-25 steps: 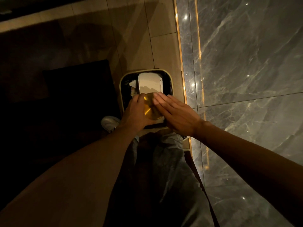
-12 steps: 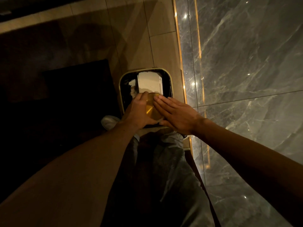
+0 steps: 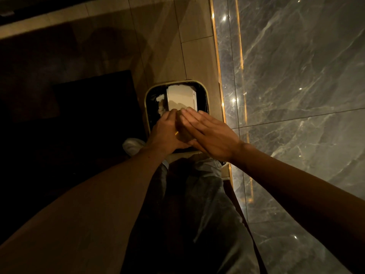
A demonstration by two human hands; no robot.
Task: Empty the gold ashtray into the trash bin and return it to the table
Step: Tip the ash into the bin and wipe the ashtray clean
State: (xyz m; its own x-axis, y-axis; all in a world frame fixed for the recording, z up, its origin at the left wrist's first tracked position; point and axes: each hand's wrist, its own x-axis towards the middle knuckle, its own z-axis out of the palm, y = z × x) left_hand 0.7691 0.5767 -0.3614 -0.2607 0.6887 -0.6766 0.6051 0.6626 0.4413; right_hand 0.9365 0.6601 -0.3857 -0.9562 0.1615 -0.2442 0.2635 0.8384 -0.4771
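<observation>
Trash bin [image 3: 146, 99], dark-lined, is seen holding a pale box [image 3: 180, 97] and white crumpled paper [image 3: 161, 104]. Gold ashtray [image 3: 182, 129] is held over the bin's near edge, mostly hidden; orientation cannot be told. It is clasped in the left hand [image 3: 165, 133]. Right hand [image 3: 212, 138] is laid flat against it, fingers [image 3: 192, 117] extended.
</observation>
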